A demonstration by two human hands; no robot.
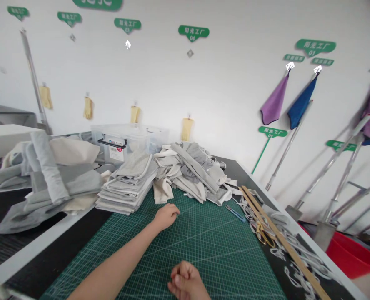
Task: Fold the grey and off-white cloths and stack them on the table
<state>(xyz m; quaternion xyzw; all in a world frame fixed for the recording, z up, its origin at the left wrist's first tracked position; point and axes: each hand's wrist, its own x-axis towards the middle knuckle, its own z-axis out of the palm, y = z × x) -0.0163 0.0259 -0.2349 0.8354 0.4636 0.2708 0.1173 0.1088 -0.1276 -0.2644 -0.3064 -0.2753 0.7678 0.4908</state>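
Note:
My left hand hovers over or rests on the green cutting mat, just in front of the cloth; I cannot tell whether it touches the mat. Its fingers curl inward with nothing visible in them. Closer to me, at the bottom of the view, my right hand is closed, thumb against the bent fingers, and no object shows in it. A neat stack of folded grey cloths stands beyond my left hand, slightly to the left. Beside it lies a loose heap of grey and white cloth pieces.
Blue-handled snips, gold-handled scissors, a long wooden strip and tangled white cords lie along the right. More grey cloth is heaped left, before a clear plastic box. A red bucket stands beyond the right edge.

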